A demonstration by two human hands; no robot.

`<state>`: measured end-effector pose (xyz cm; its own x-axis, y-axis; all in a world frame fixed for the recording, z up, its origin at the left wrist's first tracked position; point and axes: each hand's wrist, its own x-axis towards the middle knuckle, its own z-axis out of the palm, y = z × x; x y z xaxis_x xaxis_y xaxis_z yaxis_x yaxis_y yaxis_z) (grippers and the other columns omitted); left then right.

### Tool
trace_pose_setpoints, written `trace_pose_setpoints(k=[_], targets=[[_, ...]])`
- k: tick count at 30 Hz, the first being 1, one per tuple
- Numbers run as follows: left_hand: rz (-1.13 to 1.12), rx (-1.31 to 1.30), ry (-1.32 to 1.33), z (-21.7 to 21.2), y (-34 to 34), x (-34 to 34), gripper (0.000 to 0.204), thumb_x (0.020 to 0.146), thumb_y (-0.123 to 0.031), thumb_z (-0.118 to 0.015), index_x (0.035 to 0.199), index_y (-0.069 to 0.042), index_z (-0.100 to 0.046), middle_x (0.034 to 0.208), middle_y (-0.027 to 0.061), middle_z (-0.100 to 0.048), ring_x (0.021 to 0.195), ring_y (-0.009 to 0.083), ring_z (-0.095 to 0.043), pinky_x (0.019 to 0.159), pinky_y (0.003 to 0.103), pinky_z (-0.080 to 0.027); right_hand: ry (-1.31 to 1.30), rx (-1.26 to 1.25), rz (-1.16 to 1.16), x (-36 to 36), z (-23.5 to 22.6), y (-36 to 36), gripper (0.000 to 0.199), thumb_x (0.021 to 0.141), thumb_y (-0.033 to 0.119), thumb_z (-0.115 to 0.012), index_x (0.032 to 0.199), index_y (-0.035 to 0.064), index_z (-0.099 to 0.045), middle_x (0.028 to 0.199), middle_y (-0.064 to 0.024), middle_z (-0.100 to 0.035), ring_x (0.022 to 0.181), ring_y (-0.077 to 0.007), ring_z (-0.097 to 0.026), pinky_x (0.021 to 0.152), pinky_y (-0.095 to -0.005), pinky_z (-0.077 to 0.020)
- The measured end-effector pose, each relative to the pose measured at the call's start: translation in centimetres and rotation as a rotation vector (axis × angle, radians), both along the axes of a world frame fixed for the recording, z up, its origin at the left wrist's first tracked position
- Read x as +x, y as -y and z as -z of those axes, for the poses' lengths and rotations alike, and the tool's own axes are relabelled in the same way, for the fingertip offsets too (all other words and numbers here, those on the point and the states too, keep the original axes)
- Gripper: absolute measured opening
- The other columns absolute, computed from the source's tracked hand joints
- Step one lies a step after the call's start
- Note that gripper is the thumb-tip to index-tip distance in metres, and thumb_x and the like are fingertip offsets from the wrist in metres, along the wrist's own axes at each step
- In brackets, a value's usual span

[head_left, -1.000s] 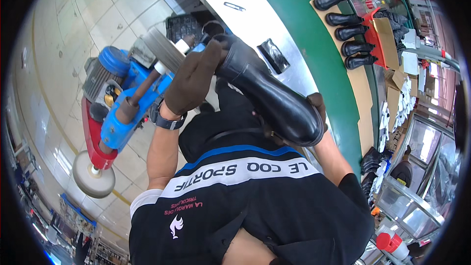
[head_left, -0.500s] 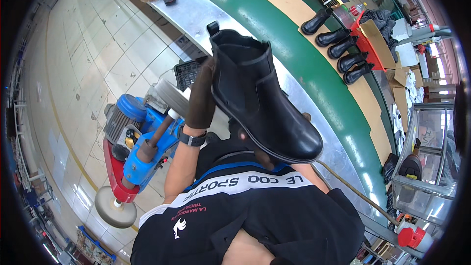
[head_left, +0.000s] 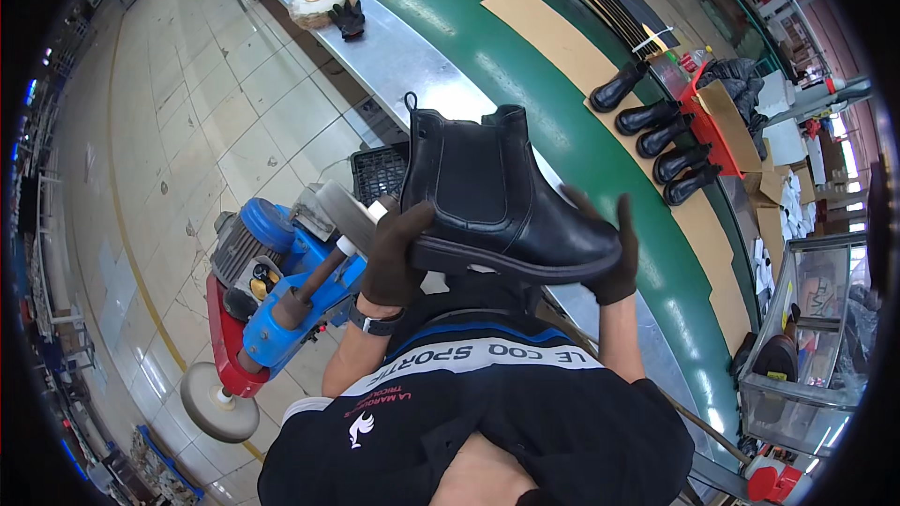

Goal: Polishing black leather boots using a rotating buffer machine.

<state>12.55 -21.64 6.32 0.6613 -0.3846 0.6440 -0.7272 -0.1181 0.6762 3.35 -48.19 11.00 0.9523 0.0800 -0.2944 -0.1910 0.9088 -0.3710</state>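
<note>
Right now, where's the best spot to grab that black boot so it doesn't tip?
Probably under the sole at both ends. The black boot lies level: the left hand cups the heel from below, and the right hand cups the toe. Its tall shaft likely makes it top-heavy.

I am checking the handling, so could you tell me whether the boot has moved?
Yes: the black boot has swung away from the blue machine, rightward, and now sits level.

Both hands (gloved) raised, left hand (head_left: 392, 258) and right hand (head_left: 614, 258) gripping.

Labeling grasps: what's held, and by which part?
A black ankle boot, held sideways: left hand grips the heel end of the sole, right hand supports the toe.
</note>
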Motion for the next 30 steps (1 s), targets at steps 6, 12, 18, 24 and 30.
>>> trace_pose_setpoints(k=[6, 12, 18, 24, 30], targets=[[-0.166, 0.050, -0.263, -1.3, 0.5, -0.6, 0.071, 0.068, 0.013, -0.061, 0.132, 0.001, -0.032, 0.108, 0.0221, -0.055, 0.100, 0.0330, -0.056, 0.083, 0.037, -0.046, 0.190, -0.955, -0.034, 0.4, 0.3, 0.5, 0.085, 0.072, 0.057, -0.057, 0.123, -0.0079, -0.041, 0.116, -0.0217, -0.051, 0.107, -0.0261, -0.052, 0.094, -0.0346, -0.0389], [-0.063, 0.027, -0.398, -1.5, 0.2, -0.5, 0.073, 0.068, 0.013, -0.062, 0.132, 0.003, -0.029, 0.112, 0.0232, -0.053, 0.099, 0.0335, -0.057, 0.080, 0.036, -0.049, 0.106, -0.860, -0.064, 0.2, 1.8, 0.7, 0.077, 0.075, 0.054, -0.054, 0.117, -0.0103, -0.045, 0.105, -0.0210, -0.057, 0.082, -0.0261, -0.063, 0.065, -0.0368, -0.0524], [0.070, 0.241, -0.149, 0.1, -0.5, 1.0, 0.053, 0.076, -0.001, -0.060, 0.124, 0.005, -0.039, 0.110, 0.0168, -0.055, 0.093, 0.0227, -0.059, 0.074, 0.029, -0.050, 0.019, -0.768, -0.291, 0.0, 1.6, 1.4, 0.075, 0.074, 0.052, -0.055, 0.113, -0.0119, -0.048, 0.091, -0.0170, -0.062, 0.076, -0.0218, -0.064, 0.061, -0.0338, -0.0528], [0.288, -0.191, -1.111, -4.9, 1.6, 1.3, 0.063, 0.071, -0.020, -0.064, 0.128, -0.002, -0.042, 0.113, 0.0121, -0.052, 0.101, 0.0195, -0.053, 0.084, 0.029, -0.044, -0.006, -0.907, -0.661, 0.4, 4.2, 2.0, 0.068, 0.068, 0.030, -0.058, 0.123, -0.0066, -0.042, 0.102, -0.0119, -0.058, 0.088, -0.0132, -0.055, 0.077, -0.0234, -0.0443], [0.228, -0.190, -1.130, -4.7, 1.8, 3.0, 0.061, 0.069, -0.020, -0.063, 0.125, -0.002, -0.046, 0.112, 0.0125, -0.054, 0.102, 0.0199, -0.052, 0.088, 0.031, -0.040, 0.064, -0.732, -0.770, 2.7, 4.8, 0.4, 0.089, 0.064, 0.033, -0.069, 0.132, -0.0045, -0.028, 0.125, -0.0128, -0.044, 0.114, -0.0197, -0.044, 0.097, -0.0294, -0.0328]])
